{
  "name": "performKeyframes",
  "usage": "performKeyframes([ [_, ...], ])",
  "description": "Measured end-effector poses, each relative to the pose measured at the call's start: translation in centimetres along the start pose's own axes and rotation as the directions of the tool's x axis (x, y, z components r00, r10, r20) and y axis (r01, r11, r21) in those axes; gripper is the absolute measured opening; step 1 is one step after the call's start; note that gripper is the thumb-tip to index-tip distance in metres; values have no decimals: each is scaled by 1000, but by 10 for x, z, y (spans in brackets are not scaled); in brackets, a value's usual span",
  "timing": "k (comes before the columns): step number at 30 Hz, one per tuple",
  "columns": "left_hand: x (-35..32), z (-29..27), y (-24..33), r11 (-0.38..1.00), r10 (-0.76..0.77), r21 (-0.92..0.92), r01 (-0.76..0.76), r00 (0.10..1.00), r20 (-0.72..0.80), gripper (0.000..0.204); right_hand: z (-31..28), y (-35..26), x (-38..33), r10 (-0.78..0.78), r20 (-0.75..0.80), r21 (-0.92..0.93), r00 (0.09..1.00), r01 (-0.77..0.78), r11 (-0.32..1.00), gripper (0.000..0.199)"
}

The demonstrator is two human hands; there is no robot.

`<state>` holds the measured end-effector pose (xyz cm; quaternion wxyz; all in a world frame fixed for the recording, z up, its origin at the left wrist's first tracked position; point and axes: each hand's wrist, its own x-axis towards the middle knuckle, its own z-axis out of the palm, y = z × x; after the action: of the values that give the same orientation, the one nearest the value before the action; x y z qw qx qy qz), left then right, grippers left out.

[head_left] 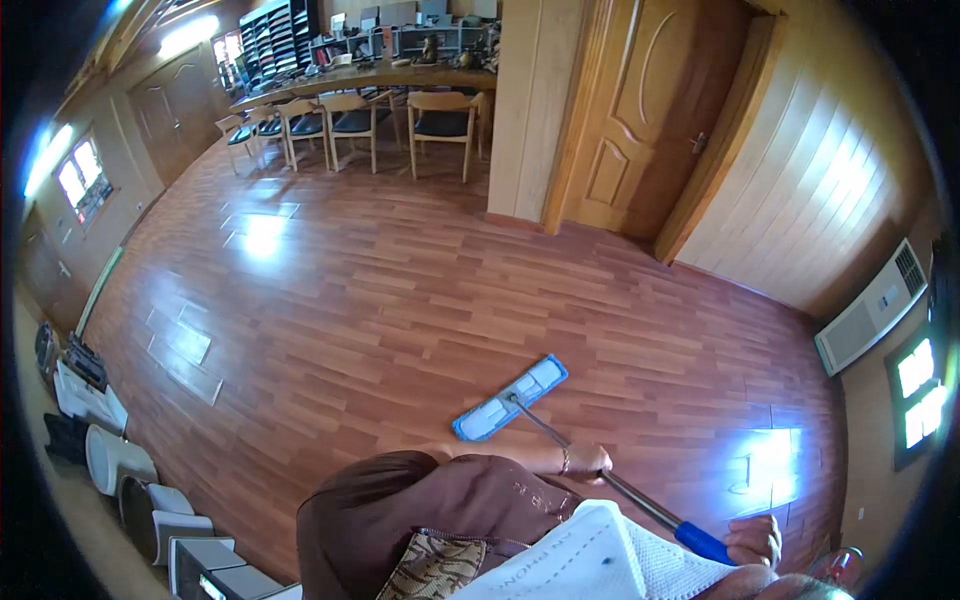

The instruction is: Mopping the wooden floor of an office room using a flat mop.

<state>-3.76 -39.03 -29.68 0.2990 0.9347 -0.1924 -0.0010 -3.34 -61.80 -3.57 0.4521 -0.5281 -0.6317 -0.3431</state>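
White cloth point(595, 545) nr cam; L grip point(588, 463), R grip point(755, 541) closed round mop point(640, 498); long axis points fwd L.

The brown plank floor point(350, 300) bears a blue-edged mop head point(496, 411) and wooden chairs point(441, 122).

Printed capital letters point(545, 563) on white cloth point(655, 565), seemingly partly hidden
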Motion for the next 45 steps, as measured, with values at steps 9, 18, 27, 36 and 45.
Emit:
performKeyframes([
  [9, -157, -23, -50, 953, -301, -107, 282, 910, -285, 13, 125, -55, 23, 147, -203, 365, 968, -65, 929, 38],
  [18, -306, -23, -126, 825, -462, 44, 564, 717, -522, 31, 231, -87, 8, 237, 247, 715, 940, -341, 611, 18],
  [27, -465, 24, -204, 793, -557, -291, 535, 444, -701, 17, 324, -140, -15, -19, 577, 728, 817, -503, 467, 6],
  [36, -560, 50, -129, 576, -610, -376, 726, 76, -789, 35, 360, -184, -6, -255, 565, 820, 785, -501, 276, 4],
  [45, -578, 141, -67, 604, -692, -692, 394, -172, -701, 35, 315, -195, -39, -194, 757, 649, 624, -753, 112, 7],
])
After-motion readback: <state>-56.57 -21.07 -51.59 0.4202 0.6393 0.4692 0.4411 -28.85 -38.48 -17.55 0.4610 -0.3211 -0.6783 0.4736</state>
